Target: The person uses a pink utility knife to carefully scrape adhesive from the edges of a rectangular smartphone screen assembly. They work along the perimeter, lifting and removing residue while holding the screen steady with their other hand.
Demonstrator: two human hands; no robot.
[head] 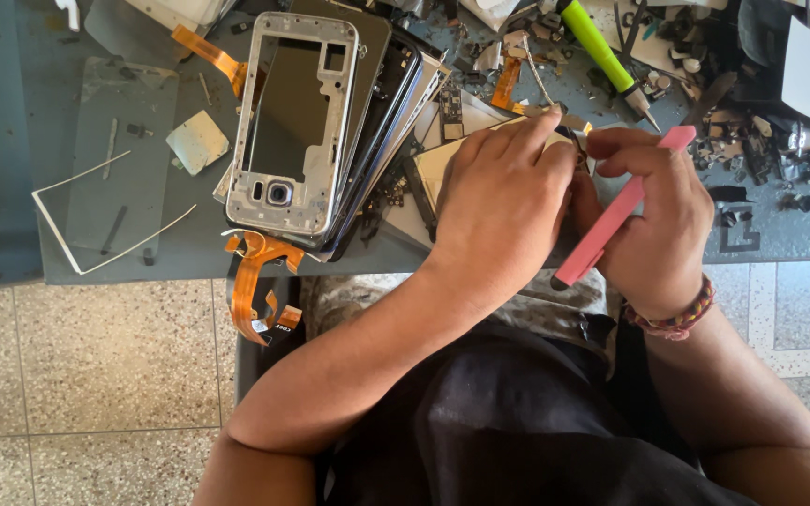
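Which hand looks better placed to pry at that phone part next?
Probably the right hand: it holds the pink pry tool, whose upper end sits by the work spot. The left hand lies flat over the part, seemingly steadying it.

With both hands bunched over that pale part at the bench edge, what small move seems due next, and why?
Probably ease the pink pry tool tip-first toward the pale flat part. The right hand grips the tool along its length, its upper end raised beside the fingertips, while the left hand presses down on the part. Whether the tip already touches it is hidden.
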